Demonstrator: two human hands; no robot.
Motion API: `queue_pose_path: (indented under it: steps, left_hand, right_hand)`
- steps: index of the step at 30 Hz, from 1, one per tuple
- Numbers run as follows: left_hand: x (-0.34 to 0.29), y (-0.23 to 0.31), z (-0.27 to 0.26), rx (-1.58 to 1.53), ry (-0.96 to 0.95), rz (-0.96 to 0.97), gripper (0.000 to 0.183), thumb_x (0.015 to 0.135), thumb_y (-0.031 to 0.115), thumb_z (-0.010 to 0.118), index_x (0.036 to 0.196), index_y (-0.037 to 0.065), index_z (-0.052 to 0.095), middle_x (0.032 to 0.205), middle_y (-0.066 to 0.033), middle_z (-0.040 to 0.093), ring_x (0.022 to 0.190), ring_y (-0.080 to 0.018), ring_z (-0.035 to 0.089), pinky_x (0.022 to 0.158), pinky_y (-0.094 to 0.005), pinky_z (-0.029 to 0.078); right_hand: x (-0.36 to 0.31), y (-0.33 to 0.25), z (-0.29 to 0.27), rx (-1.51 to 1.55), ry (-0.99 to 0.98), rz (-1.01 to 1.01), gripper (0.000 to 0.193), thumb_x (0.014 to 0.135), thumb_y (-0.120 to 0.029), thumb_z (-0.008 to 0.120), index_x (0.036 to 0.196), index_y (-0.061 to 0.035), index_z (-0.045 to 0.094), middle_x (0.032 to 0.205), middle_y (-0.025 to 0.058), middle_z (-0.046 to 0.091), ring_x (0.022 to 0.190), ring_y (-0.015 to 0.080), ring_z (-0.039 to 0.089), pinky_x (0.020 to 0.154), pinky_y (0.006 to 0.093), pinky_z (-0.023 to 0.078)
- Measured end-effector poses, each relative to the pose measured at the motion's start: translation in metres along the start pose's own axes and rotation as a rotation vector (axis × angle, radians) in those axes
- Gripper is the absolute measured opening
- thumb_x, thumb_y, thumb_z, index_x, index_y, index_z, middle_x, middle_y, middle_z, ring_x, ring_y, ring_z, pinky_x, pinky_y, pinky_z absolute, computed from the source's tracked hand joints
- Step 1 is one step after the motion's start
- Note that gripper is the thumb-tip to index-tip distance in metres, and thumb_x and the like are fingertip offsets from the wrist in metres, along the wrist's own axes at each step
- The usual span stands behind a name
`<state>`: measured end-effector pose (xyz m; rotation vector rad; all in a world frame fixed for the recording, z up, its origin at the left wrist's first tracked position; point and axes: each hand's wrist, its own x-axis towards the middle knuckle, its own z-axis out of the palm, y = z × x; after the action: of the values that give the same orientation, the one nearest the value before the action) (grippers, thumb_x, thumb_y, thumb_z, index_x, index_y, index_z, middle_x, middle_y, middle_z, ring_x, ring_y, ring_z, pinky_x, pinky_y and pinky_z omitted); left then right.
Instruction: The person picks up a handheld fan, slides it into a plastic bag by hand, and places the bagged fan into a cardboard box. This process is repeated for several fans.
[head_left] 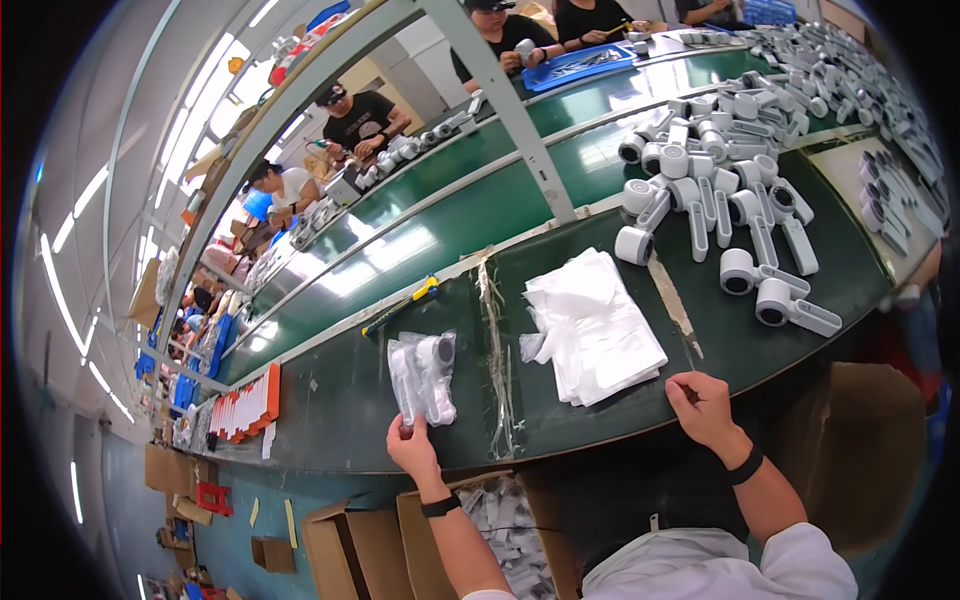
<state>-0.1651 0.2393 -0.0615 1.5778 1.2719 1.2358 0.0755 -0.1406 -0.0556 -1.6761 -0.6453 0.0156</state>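
My left hand [413, 450] pinches the near edge of a clear plastic bag [422, 378] lying on the dark green bench. Inside that bag is a grey-white handheld device with a round head, perhaps a small fan. Right of it, beyond a taped seam, lies a stack of white plastic bags [598, 335]. Close to the stack's near right corner is my right hand [703, 408], fingers curled, with nothing visible in them. Loose devices of the same kind [738, 270], with round heads and flat handles, are heaped at the right.
A yellow-and-black utility knife [403, 303] lies behind the bagged device. Orange-and-white boxes [245, 408] stand at the bench's left. Below, an open carton [545, 530] holds bagged pieces. A metal frame post [515, 125] rises beyond the bench. Co-workers sit across a green conveyor [440, 190].
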Motion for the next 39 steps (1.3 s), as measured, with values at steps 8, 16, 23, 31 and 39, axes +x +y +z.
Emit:
queue_pose_path:
  steps: [8, 16, 23, 31, 39]
  left_hand:
    - [-0.016, 0.016, -0.037, 0.296, 0.088, 0.231, 0.031, 0.081, 0.014, 0.075, 0.104, -0.004, 0.066, 0.084, -0.0069, 0.063, 0.072, -0.0164, 0.054, 0.066, -0.0305, 0.047]
    - [-0.102, 0.113, 0.022, -0.07, -0.326, 0.285, 0.02, 0.089, 0.005, 0.065, 0.107, -0.003, 0.063, 0.094, -0.0053, 0.063, 0.084, -0.0113, 0.058, 0.073, -0.0242, 0.048]
    - [-0.157, 0.149, 0.139, 0.13, -0.738, 0.94, 0.023, 0.077, 0.015, 0.075, 0.096, 0.004, 0.068, 0.098, -0.0134, 0.067, 0.089, -0.0333, 0.061, 0.082, -0.0407, 0.047]
    - [-0.163, 0.146, 0.16, 0.426, -0.722, 1.002, 0.015, 0.079, 0.021, 0.072, 0.087, 0.007, 0.072, 0.086, -0.008, 0.067, 0.086, -0.0287, 0.059, 0.077, -0.0409, 0.044]
    - [-0.159, 0.153, 0.16, 0.091, -0.736, 0.82, 0.008, 0.086, 0.008, 0.064, 0.09, 0.0, 0.066, 0.082, -0.0149, 0.066, 0.077, -0.0322, 0.061, 0.07, -0.036, 0.048]
  right_hand:
    - [-0.002, -0.017, -0.029, 0.097, 0.028, 0.041, 0.009, 0.085, -0.009, 0.069, 0.091, -0.0015, 0.069, 0.072, 0.0071, 0.065, 0.06, 0.0101, 0.06, 0.054, 0.0244, 0.047]
    - [0.03, -0.013, -0.147, -0.965, 0.428, -0.171, 0.039, 0.071, -0.007, 0.071, 0.108, -0.0058, 0.061, 0.108, 0.0109, 0.059, 0.103, 0.0326, 0.055, 0.09, 0.0409, 0.045]
    - [0.034, 0.028, -0.182, -1.14, 0.236, -0.068, 0.039, 0.07, -0.01, 0.073, 0.108, -0.0077, 0.062, 0.104, 0.0084, 0.056, 0.099, 0.0285, 0.054, 0.085, 0.0414, 0.041]
    - [0.018, -0.02, -0.159, -0.441, 0.225, 0.052, 0.026, 0.085, -0.008, 0.066, 0.11, -0.0033, 0.058, 0.092, 0.0082, 0.058, 0.081, 0.0213, 0.063, 0.069, 0.0317, 0.048]
    - [0.005, -0.017, -0.104, 0.495, -0.063, 0.327, 0.031, 0.095, -0.012, 0.057, 0.122, -0.0054, 0.042, 0.097, 0.0089, 0.063, 0.071, 0.0122, 0.061, 0.063, 0.0274, 0.052]
